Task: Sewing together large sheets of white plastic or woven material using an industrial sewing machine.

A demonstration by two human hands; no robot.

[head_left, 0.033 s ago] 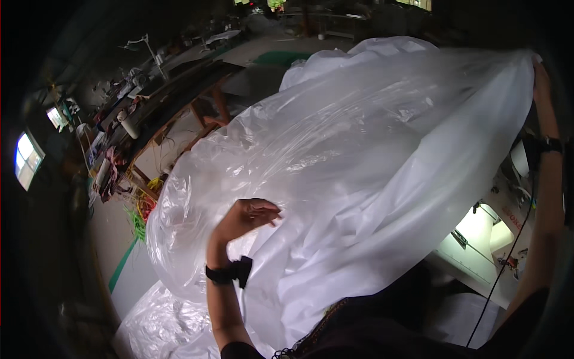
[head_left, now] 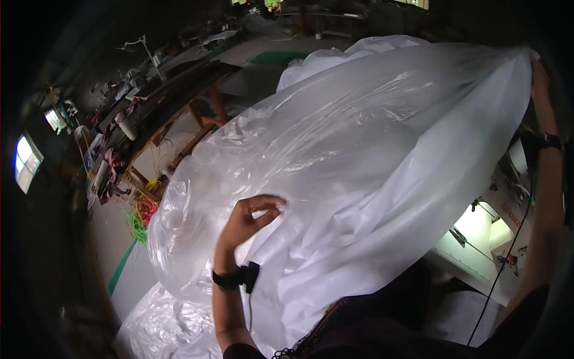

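A large translucent white plastic sheet (head_left: 335,149) billows across the middle of the view, creased and shiny. At the far right my raised right hand (head_left: 539,79) grips its gathered upper edge, drawing the sheet up to a peak. My left hand (head_left: 258,218) is over the middle of the sheet, thumb and fingertips brought together in a pinch on a fold. How much plastic lies between those fingertips is hard to make out. Each wrist wears a black band.
A white sewing machine (head_left: 484,230) with a lit work area stands at the right, and a black cord (head_left: 501,278) runs down past it. Left of the sheet is a dark-topped wooden table (head_left: 173,90). Green and red strands (head_left: 140,221) lie on the floor beside it.
My left hand has turned slightly, and its thumb and fingers have come together at the plastic. The right hand still holds the sheet's edge, almost unmoved.
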